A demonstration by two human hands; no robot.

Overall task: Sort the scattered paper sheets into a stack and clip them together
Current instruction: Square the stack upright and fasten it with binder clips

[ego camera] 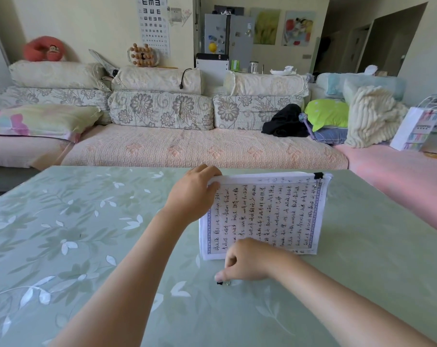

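Paper stack (262, 216), handwritten, edges squared. Stands on edge on the green table (74, 221), leaning back between the hands.

Left hand (194, 194) grips the upper corner, likely to keep the sheets aligned.

Black clip (318, 175) bites the opposite upper corner.

Right hand (247, 261), fingers curled, pinches a second clip (222, 283) at the tabletop below it, presumably for the corner the left hand holds.

A floral sofa (162, 146) runs along cream walls (87, 21), an eye chart (153, 23) above it; daylight falls on the green table (62, 234).
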